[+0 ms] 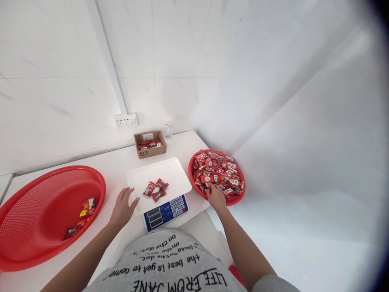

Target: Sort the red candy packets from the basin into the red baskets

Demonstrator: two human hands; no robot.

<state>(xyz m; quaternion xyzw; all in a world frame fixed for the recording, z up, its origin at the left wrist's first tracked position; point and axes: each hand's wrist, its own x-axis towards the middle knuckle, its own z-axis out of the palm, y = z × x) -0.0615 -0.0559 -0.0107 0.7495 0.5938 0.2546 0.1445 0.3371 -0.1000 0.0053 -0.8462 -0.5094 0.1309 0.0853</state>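
Note:
A white scale pan [170, 170] sits on a blue-faced scale [165, 212] in front of me, with three red candy packets [156, 189] on it. My left hand [123, 207] rests open at the pan's left edge, fingers spread. My right hand [215, 196] reaches into the near edge of a red tray [240, 194] heaped with several red candy packets [217, 170]. Its fingers curl down among the packets; what they grip is hidden.
A large red mesh basket [39, 202] lies at the left with a few packets [88, 207] inside. A small cardboard box [150, 144] with packets stands at the back, beside a small clear bottle [168, 130]. A wall socket [125, 119] is above.

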